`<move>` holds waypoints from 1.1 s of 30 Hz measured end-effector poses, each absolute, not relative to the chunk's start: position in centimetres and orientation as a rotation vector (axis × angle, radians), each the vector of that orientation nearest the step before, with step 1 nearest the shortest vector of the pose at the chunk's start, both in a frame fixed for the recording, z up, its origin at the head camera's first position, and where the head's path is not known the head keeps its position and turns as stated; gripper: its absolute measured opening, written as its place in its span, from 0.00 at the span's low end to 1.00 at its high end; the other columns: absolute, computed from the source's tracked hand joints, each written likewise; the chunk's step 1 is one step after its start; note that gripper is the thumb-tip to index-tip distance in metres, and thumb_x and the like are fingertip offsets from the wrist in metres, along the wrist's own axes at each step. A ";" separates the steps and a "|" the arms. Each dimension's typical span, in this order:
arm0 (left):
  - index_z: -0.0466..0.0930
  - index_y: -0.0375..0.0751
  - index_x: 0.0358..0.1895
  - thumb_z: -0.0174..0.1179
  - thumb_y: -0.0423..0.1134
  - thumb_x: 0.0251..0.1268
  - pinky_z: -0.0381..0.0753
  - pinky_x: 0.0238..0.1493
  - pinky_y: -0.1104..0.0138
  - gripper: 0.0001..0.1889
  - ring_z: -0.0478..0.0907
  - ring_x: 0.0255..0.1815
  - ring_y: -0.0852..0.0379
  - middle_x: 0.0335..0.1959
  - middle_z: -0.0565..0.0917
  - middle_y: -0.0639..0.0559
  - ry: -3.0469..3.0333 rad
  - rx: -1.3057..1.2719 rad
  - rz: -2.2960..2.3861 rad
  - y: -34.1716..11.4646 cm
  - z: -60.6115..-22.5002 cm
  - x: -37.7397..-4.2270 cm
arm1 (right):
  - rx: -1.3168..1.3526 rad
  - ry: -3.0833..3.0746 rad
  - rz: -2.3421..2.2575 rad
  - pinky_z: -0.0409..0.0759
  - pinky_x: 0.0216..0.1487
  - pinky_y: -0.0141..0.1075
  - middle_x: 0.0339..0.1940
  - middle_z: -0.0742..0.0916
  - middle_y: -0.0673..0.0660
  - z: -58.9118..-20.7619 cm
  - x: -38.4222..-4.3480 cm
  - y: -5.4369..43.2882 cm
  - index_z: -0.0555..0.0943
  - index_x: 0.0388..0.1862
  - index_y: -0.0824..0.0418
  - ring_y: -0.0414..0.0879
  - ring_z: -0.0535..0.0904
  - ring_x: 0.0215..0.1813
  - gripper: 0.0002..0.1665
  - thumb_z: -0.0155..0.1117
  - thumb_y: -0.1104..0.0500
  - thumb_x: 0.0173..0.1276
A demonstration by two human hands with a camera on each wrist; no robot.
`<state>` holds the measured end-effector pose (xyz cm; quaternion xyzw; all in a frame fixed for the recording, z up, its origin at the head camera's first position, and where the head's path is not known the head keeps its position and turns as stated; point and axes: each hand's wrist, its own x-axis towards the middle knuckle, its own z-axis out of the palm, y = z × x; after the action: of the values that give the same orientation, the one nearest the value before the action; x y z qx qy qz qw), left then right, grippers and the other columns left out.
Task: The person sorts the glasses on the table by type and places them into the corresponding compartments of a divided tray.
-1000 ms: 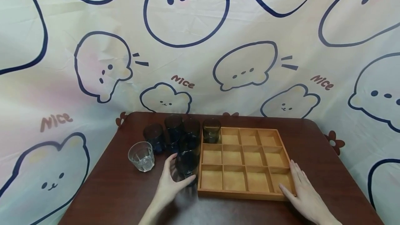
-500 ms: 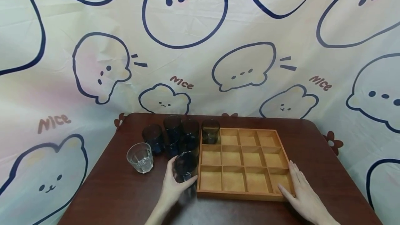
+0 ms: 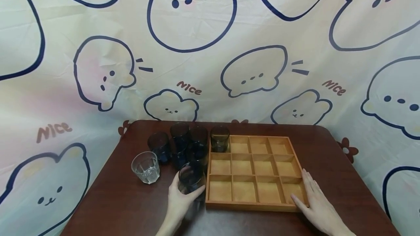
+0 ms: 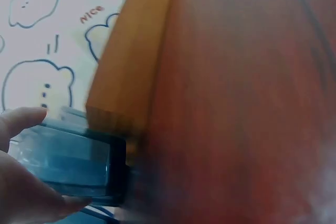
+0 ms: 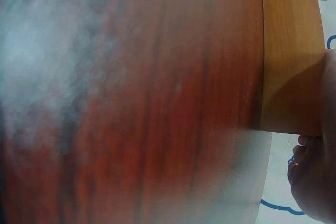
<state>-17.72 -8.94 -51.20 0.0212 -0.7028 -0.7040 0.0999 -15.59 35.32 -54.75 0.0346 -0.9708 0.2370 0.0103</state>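
My left hand (image 3: 178, 201) grips a dark blue-grey glass tumbler (image 3: 190, 176), thumb on one side and fingers on the other. It stands just left of the wooden divided tray (image 3: 249, 205), near the tray's front left corner. In the left wrist view the held tumbler (image 4: 68, 158) is close to the tray's side wall (image 4: 131, 51). A smoky tumbler (image 3: 220, 139) occupies the tray's back left compartment. With its fingers extended, my right hand (image 3: 318, 205) rests on the tray's right edge, thumb over the front right compartment; the right wrist view catches only part of it.
Several dark blue tumblers (image 3: 159, 148) are grouped left of the tray, behind my left hand. A clear glass tumbler (image 3: 146, 168) stands further left. All are on a dark reddish-brown table (image 3: 111, 199), with a cartoon-printed cloth (image 3: 210, 65) behind it.
My left hand has drawn the tumbler slightly left and toward me, away from the dark glasses behind. The right hand keeps its place on the tray. The head view has shifted a little.
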 end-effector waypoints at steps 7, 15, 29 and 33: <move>0.75 0.34 0.75 0.81 0.19 0.50 0.83 0.66 0.74 0.44 0.86 0.65 0.59 0.68 0.85 0.33 -2.048 -0.035 -2.144 -9.1 -49.2 -16.9 | 0.131 -3.007 0.754 0.63 0.74 0.79 0.93 0.51 0.74 -54.7 -15.5 35.3 0.36 0.94 0.60 0.78 0.49 0.90 0.63 0.61 0.34 0.83; 0.77 0.40 0.75 0.82 0.22 0.51 0.84 0.65 0.72 0.43 0.86 0.64 0.57 0.67 0.86 0.37 -2.108 -0.057 -2.144 -9.1 -47.7 -16.5 | 0.143 -2.996 0.770 0.61 0.74 0.80 0.93 0.51 0.74 -54.8 -15.5 35.2 0.36 0.94 0.60 0.78 0.49 0.90 0.62 0.61 0.35 0.84; 0.77 0.42 0.74 0.82 0.29 0.54 0.85 0.66 0.64 0.41 0.85 0.67 0.40 0.66 0.86 0.37 -2.197 -0.201 -2.148 -6.4 -46.6 -19.1 | 0.134 -2.997 0.763 0.63 0.73 0.79 0.93 0.51 0.74 -55.0 -15.6 35.3 0.36 0.94 0.59 0.77 0.49 0.90 0.63 0.61 0.34 0.83; 0.77 0.42 0.74 0.82 0.30 0.56 0.85 0.66 0.62 0.40 0.84 0.68 0.36 0.68 0.85 0.35 -2.226 -0.250 -2.125 -5.7 -46.4 -20.0 | 0.134 -2.996 0.764 0.63 0.74 0.79 0.93 0.51 0.74 -55.0 -15.6 35.4 0.35 0.94 0.59 0.77 0.49 0.90 0.63 0.60 0.34 0.83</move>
<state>-20.01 -5.71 -46.35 -0.0809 -0.7207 -0.6879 0.0271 -15.60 35.36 -55.03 0.0432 -0.9678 0.2469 0.0235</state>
